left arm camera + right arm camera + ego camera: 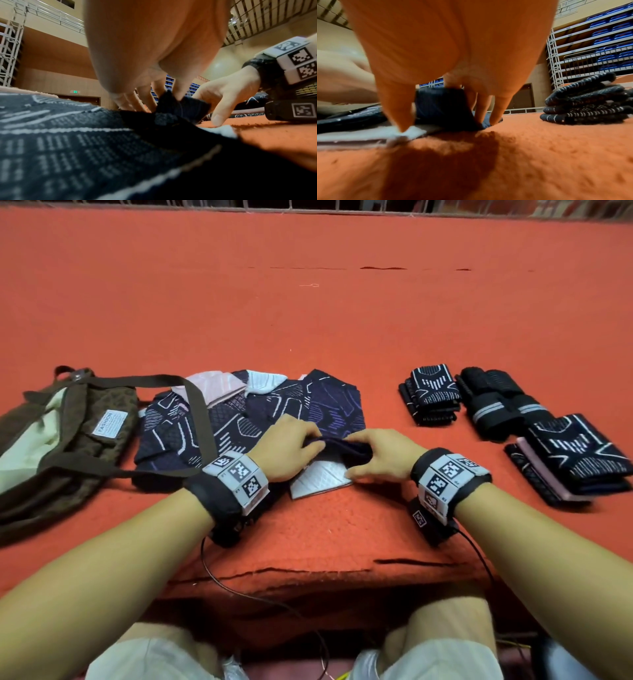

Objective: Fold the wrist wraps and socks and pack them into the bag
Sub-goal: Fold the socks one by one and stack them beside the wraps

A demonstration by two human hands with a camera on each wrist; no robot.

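**A:** What surface am I looking at?

**B:** From my feed, an orange felt-covered counter [308,320], with a few slits in the cloth. Around it is a big hall: tan walls, a white railing and shelving with blue items beyond my right hand [376,455].

**A:** And the hands?

**B:** Both grip the same dark sock [346,448]. My left hand [287,446] pinches its upper edge, fingers curled; the right hand's fingers curl over the fold while its thumb presses down on the sock's pale toe end [318,481]. The sock sits between the two hands, on the counter's near part.

**A:** The bag?

**B:** The brown bag [68,433] lies well to the left of my left hand, mouth open, pale lining showing. I cannot tell what is inside. Its strap [197,409] trails over the heap of unfolded socks [239,412] just beyond my left hand.

**A:** Anything finished?

**B:** To the right of my right hand are folded socks [579,460] stacked nearest, and farther off rolled wrist wraps [503,402] and another folded bundle [431,395].
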